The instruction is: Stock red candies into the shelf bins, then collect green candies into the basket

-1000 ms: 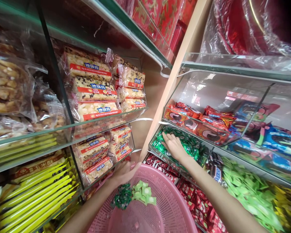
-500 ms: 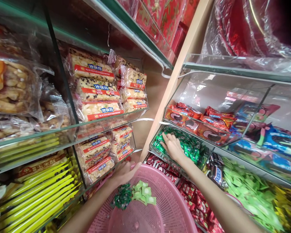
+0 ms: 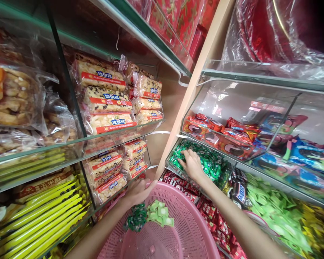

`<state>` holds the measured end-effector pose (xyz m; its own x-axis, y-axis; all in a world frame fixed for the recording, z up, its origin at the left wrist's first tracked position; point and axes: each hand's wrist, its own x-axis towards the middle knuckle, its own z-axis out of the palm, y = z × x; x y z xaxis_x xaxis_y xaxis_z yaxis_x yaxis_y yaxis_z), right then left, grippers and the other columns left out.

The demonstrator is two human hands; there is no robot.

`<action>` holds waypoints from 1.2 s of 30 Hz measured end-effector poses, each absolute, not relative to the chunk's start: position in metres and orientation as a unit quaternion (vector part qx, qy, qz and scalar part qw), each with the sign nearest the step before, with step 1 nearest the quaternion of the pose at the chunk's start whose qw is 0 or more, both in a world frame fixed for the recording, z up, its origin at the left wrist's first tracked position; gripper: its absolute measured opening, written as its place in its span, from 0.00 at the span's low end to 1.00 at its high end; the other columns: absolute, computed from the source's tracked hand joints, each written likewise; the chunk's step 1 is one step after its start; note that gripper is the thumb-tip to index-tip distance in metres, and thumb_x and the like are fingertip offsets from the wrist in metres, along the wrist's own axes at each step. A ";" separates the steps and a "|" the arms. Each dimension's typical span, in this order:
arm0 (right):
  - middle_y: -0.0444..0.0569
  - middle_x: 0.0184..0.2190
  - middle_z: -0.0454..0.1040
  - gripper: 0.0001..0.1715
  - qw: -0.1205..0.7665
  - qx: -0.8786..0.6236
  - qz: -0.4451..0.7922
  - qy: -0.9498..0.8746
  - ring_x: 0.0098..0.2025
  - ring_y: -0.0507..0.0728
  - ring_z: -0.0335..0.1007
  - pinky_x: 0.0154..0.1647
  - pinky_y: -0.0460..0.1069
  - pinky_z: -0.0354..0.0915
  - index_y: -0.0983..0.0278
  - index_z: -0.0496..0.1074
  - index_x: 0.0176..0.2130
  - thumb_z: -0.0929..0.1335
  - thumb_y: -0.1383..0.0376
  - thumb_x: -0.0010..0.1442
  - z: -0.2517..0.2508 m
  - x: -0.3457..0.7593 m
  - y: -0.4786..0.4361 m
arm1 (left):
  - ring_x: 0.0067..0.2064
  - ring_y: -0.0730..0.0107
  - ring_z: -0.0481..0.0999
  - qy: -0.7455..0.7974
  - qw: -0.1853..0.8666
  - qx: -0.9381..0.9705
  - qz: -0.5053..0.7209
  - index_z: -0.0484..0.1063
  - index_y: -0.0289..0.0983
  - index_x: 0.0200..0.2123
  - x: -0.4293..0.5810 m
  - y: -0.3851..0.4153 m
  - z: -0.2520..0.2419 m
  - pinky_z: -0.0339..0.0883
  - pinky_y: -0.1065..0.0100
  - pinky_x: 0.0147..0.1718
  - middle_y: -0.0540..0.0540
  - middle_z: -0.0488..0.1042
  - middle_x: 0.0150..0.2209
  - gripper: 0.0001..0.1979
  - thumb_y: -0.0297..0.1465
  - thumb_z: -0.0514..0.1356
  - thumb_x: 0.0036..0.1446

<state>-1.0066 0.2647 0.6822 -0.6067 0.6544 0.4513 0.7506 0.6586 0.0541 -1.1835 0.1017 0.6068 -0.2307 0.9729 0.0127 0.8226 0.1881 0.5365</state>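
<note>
My left hand (image 3: 139, 191) grips the far left rim of a pink plastic basket (image 3: 203, 219), its thumb lying along the edge. Inside the basket rest a clump of dark green wrapped candies (image 3: 137, 217) and a small heap of light green packets (image 3: 160, 213). Beyond the basket, my right hand (image 3: 192, 163) reaches into a clear bin of shiny green wrapped candies (image 3: 213, 162). Its fingers are curled down and closed on candies at the bin's left part; the fingertips are partly hidden.
Glass shelves on the left hold wrapped sachima bars (image 3: 110, 99) and yellow packets (image 3: 48, 216). To the right are red snack packs (image 3: 218, 136), Snickers bars (image 3: 239, 190) and light green packets (image 3: 275, 212). Red-wrapped sweets (image 3: 218, 226) lie below. A wooden post (image 3: 187, 104) separates the shelves.
My right hand's fingers have curled in more among the green candies, and the hand has shifted slightly. My left hand stays on the basket rim. The view has moved a little.
</note>
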 end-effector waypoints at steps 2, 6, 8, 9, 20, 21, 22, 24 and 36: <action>0.55 0.42 0.65 0.14 0.191 -0.396 -0.132 -0.888 0.44 0.62 0.59 0.42 0.54 0.56 0.64 0.65 0.45 0.60 0.61 0.61 0.682 -1.008 0.263 | 0.46 0.57 0.73 0.753 0.166 0.596 0.224 0.72 0.42 0.41 -1.183 0.102 0.607 0.61 0.61 0.44 0.44 0.77 0.42 0.32 0.54 0.36 0.57; 0.56 0.41 0.64 0.17 0.172 -0.395 -0.153 -0.889 0.43 0.63 0.59 0.41 0.54 0.57 0.65 0.65 0.48 0.61 0.61 0.60 0.681 -1.010 0.262 | 0.47 0.58 0.73 0.757 0.175 0.587 0.226 0.72 0.41 0.42 -1.183 0.102 0.609 0.61 0.63 0.45 0.43 0.76 0.43 0.32 0.54 0.37 0.57; 0.56 0.41 0.63 0.22 0.191 -0.390 -0.132 -0.891 0.43 0.62 0.60 0.41 0.54 0.58 0.64 0.61 0.53 0.61 0.63 0.60 0.679 -1.011 0.264 | 0.48 0.59 0.73 0.759 0.179 0.584 0.227 0.72 0.41 0.42 -1.184 0.101 0.610 0.60 0.64 0.45 0.43 0.76 0.43 0.32 0.54 0.37 0.57; 0.56 0.41 0.63 0.24 0.207 -0.385 -0.115 -0.892 0.42 0.62 0.60 0.42 0.54 0.59 0.64 0.60 0.55 0.61 0.64 0.59 0.678 -1.011 0.265 | 0.48 0.59 0.73 0.759 0.180 0.582 0.228 0.72 0.41 0.43 -1.184 0.101 0.610 0.61 0.64 0.45 0.43 0.76 0.43 0.32 0.54 0.37 0.57; 0.54 0.42 0.64 0.19 0.287 -0.335 -0.007 -0.897 0.42 0.58 0.63 0.42 0.51 0.63 0.64 0.65 0.49 0.58 0.66 0.59 0.673 -1.013 0.272 | 0.45 0.58 0.74 0.753 0.174 0.592 0.227 0.72 0.41 0.42 -1.187 0.104 0.608 0.62 0.64 0.43 0.43 0.77 0.41 0.33 0.54 0.37 0.57; 0.54 0.43 0.64 0.17 0.280 -0.335 -0.011 -0.899 0.42 0.58 0.63 0.43 0.51 0.62 0.64 0.66 0.47 0.58 0.66 0.59 0.673 -1.013 0.272 | 0.45 0.58 0.74 0.753 0.174 0.592 0.228 0.72 0.42 0.43 -1.187 0.104 0.607 0.62 0.64 0.43 0.43 0.77 0.41 0.33 0.54 0.36 0.57; 0.55 0.43 0.65 0.16 0.274 -0.338 -0.019 -0.900 0.43 0.58 0.63 0.43 0.51 0.62 0.64 0.67 0.45 0.59 0.66 0.59 0.674 -1.013 0.271 | 0.45 0.58 0.74 0.754 0.172 0.592 0.229 0.72 0.42 0.43 -1.187 0.104 0.606 0.62 0.64 0.43 0.43 0.77 0.41 0.33 0.54 0.36 0.57; 0.56 0.44 0.66 0.15 0.268 -0.350 -0.041 -0.896 0.45 0.59 0.62 0.45 0.52 0.60 0.66 0.68 0.44 0.59 0.66 0.59 0.675 -1.014 0.269 | 0.45 0.58 0.74 0.754 0.169 0.591 0.230 0.72 0.42 0.43 -1.188 0.105 0.604 0.62 0.64 0.43 0.44 0.77 0.41 0.33 0.54 0.36 0.57; 0.55 0.41 0.68 0.18 0.284 -0.361 -0.115 -0.881 0.42 0.60 0.61 0.41 0.52 0.57 0.67 0.64 0.49 0.62 0.65 0.59 0.672 -1.014 0.266 | 0.42 0.61 0.74 0.751 0.168 0.590 0.242 0.73 0.41 0.41 -1.191 0.101 0.604 0.62 0.67 0.39 0.44 0.77 0.38 0.31 0.53 0.38 0.57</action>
